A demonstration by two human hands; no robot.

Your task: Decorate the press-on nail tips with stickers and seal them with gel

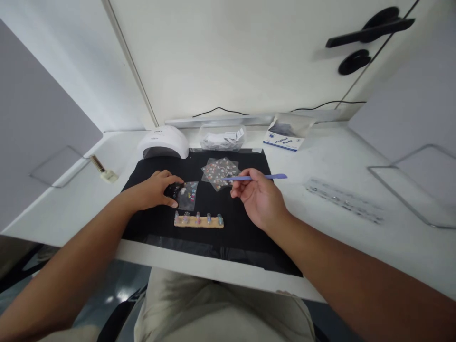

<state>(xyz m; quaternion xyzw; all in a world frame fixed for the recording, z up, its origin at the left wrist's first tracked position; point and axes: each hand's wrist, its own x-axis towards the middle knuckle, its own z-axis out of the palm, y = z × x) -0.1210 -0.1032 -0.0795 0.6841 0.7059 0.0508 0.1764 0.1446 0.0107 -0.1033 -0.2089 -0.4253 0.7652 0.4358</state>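
Pinched in the fingers of my right hand (261,197) is a thin purple stick tool (269,176), lying level above the mat's right part. My left hand (156,189) rests on the black mat with thumb and fingers apart, touching the left edge of a clear nail sticker sheet (187,195). A fanned stack of sticker sheets (219,172) lies just beyond, near the tool's left tip. Closer to me, a tan strip (197,222) carries several decorated nail tips in a row.
Along the back stand a white nail lamp (166,141), a clear plastic box (223,137) with packets, and an open alcohol pads box (287,133). A polish bottle (103,169) is at left. At right lies a clear strip case (344,200) beside a wire stand (402,197).
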